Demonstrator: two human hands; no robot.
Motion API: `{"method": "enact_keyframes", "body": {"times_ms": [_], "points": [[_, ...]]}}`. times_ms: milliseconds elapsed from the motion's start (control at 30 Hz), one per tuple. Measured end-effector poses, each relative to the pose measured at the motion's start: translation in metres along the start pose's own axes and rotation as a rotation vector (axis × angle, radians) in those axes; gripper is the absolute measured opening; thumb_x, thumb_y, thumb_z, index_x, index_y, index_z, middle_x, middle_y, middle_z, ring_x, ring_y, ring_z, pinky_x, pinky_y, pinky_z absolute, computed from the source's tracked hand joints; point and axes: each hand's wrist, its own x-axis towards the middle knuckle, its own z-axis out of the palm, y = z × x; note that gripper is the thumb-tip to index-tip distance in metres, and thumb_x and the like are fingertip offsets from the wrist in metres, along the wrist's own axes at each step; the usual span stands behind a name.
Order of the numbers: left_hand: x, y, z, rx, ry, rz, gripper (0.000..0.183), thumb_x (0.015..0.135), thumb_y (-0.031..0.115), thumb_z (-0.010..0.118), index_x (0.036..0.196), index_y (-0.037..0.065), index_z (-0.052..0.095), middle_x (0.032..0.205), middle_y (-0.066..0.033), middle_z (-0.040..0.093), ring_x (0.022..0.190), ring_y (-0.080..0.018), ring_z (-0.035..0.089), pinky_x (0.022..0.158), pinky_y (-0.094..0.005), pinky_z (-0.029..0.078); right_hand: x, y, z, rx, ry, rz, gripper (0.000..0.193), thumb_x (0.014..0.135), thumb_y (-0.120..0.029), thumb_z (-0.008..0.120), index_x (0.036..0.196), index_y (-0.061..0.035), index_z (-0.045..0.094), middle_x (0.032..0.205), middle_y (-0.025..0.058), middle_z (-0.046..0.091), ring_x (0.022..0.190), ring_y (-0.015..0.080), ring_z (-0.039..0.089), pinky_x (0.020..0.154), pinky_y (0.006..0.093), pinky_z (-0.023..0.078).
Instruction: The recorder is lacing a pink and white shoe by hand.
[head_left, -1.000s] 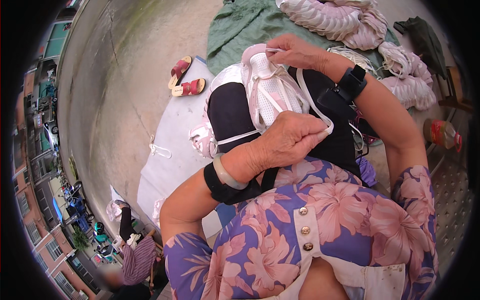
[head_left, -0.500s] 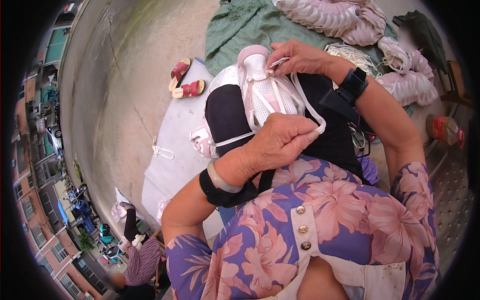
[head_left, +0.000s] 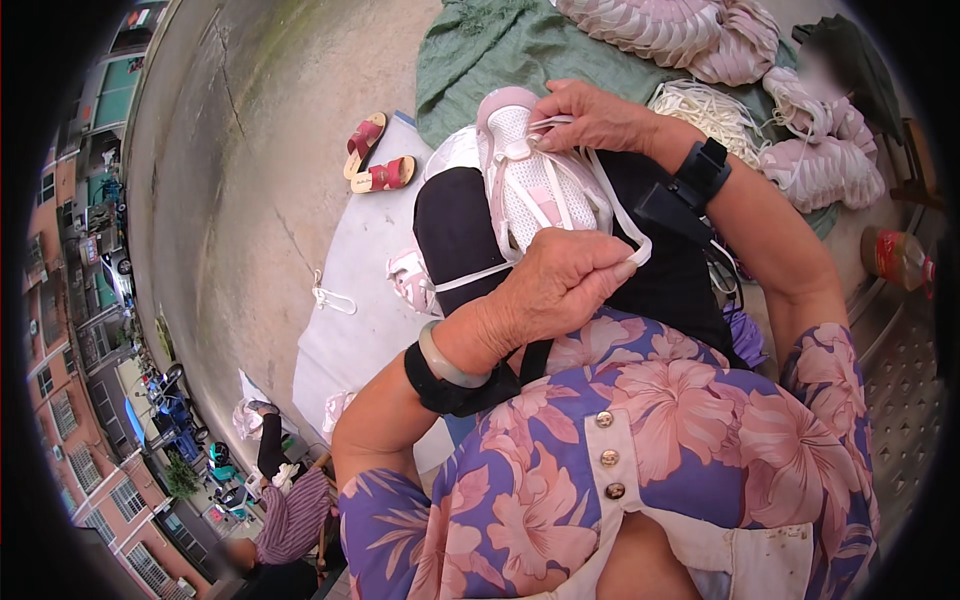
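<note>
A pink-and-white mesh shoe upper point(head_left: 535, 178) lies across my black-trousered lap, its toe end away from me. My right hand point(head_left: 600, 118) is closed at the upper's right edge, pinching a white shoelace point(head_left: 622, 212) by the eyelets. From there the lace loops down to my left hand point(head_left: 575, 285), which is closed around it near the lower end of the upper. More lace crosses the mesh in slanting strands. The finger pads of my left hand are hidden.
Red sandals point(head_left: 383, 173) sit beside a white sheet point(head_left: 340, 270). A loose lace point(head_left: 333, 298) lies at its edge. Bundled shoe uppers point(head_left: 820, 172) and a lace pile point(head_left: 708, 115) rest by a green cloth point(head_left: 465, 70). A bottle point(head_left: 893, 257) stands right; another person point(head_left: 290, 515) sits lower left.
My right hand has shifted slightly, still pinching the lace beside the eyelets. The left hand keeps its hold and place. The view has tilted a little.
</note>
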Motion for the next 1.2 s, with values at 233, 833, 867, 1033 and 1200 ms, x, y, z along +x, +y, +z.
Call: {"method": "enact_keyframes", "body": {"times_ms": [233,833,867,1033,1200], "points": [[0.001,-0.009,0.002,-0.116,0.034,-0.058,0.016,0.09,0.013,0.054,0.091,-0.001,0.062,0.07,-0.0048,0.059,0.061,-0.0111,0.055,0.056,-0.0232,0.044,0.001,-0.013,0.021,-0.114,0.23,0.005,0.017,0.075,-0.019,0.062,0.083,-0.0039,0.061,0.067,0.0056,0.052,0.077,0.02,0.052,0.085,0.0375,0.04],[0.004,-0.006,0.0,-0.237,0.031,-0.152,0.02,0.091,0.015,0.053,0.094,-0.002,0.063,0.07,-0.0035,0.059,0.061,-0.0085,0.056,0.057,-0.0218,0.045,-0.018,-0.014,0.003,0.421,0.022,0.303,0.026,0.076,-0.012,0.065,0.099,-0.0017,0.063,0.136,0.0151,0.031,0.091,0.009,0.05,0.08,0.0259,0.044],[0.004,-0.008,0.002,-0.21,0.036,-0.117,0.02,0.091,0.015,0.053,0.095,-0.002,0.063,0.071,-0.0035,0.06,0.062,-0.0086,0.056,0.057,-0.0218,0.045,-0.016,-0.01,0.004,0.413,0.033,0.287,0.025,0.076,-0.013,0.066,0.099,-0.0027,0.063,0.137,0.0168,0.03,0.092,0.0139,0.051,0.081,0.0292,0.044],[0.002,-0.011,0.001,-0.199,0.057,-0.081,0.02,0.092,0.015,0.053,0.097,-0.002,0.063,0.071,-0.0033,0.059,0.062,-0.0083,0.055,0.057,-0.0218,0.045,-0.012,-0.019,0.014,0.083,0.11,0.204,0.021,0.076,-0.013,0.063,0.096,-0.0056,0.063,0.133,0.0243,0.032,0.096,0.0323,0.055,0.082,0.0377,0.046],[0.005,-0.015,-0.004,-0.074,0.106,-0.027,0.02,0.093,0.015,0.051,0.1,0.0,0.063,0.072,-0.0018,0.059,0.064,-0.007,0.052,0.059,-0.0216,0.045,-0.011,-0.013,0.034,-0.491,0.579,0.021,0.015,0.073,-0.011,0.055,0.083,-0.0005,0.057,0.125,0.0303,0.044,0.118,0.0389,0.044,0.091,0.0337,0.041]]}}
